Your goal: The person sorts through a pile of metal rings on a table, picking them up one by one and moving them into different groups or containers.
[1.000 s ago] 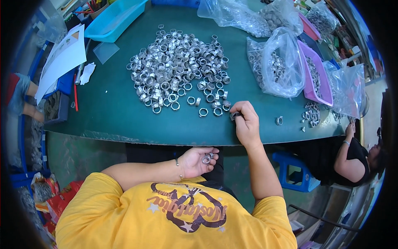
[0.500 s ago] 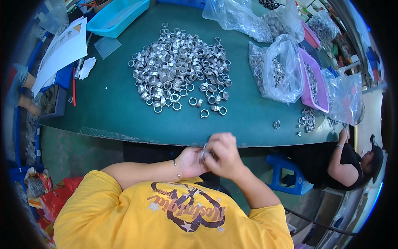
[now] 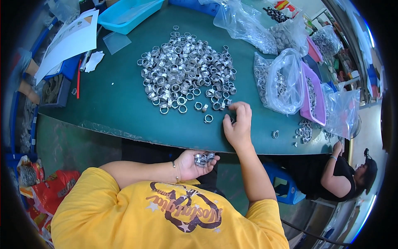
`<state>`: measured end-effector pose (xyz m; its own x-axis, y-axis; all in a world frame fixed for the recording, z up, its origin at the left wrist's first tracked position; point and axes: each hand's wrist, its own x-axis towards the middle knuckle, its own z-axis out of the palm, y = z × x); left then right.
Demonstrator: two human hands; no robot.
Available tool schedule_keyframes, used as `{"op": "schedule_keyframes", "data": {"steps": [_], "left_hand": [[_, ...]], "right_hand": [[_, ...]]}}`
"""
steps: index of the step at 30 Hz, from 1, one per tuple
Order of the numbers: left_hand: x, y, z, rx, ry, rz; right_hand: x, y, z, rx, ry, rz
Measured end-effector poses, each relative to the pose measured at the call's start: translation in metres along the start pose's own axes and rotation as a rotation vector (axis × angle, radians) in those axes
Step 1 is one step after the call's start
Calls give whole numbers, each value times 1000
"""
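Observation:
My left hand [image 3: 187,168] is palm up just in front of the table's near edge, fingers curled around several small metal rings [image 3: 202,159]. Over the tabletop, my right hand [image 3: 239,130] reaches to the near right side of a heap of silvery metal rings [image 3: 178,70]. Its thumb and fingers are apart. One ring shows partly between them, mostly hidden by the hand. Another ring [image 3: 208,119] lies loose to the left of this hand, in front of the heap.
The green table [image 3: 120,103] holds a clear bag of rings [image 3: 284,89] and a pink tray [image 3: 309,110] at right. A blue tray [image 3: 124,25] and paper sheets [image 3: 68,45] are at far left. Another person [image 3: 342,176] sits at right near a blue stool [image 3: 286,189].
My right hand has left my left hand and moved forward and right onto the table beside the heap. My left palm has opened to view, showing the rings in it.

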<state>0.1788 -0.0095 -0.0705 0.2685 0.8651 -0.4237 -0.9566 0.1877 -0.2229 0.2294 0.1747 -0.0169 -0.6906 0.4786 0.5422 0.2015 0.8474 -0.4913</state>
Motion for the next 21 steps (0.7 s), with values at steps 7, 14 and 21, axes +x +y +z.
{"op": "schedule_keyframes", "data": {"steps": [7,14,21], "left_hand": [[2,0,-2,22,-2,-20],[2,0,-2,47,-3,-18],[3,-1,-3,50,-19,-21]], "right_hand": [[11,2,7,15,-46,40],[15,-4,-4,80,-120,-61],[7,7,0,95,-229,-10]]}}
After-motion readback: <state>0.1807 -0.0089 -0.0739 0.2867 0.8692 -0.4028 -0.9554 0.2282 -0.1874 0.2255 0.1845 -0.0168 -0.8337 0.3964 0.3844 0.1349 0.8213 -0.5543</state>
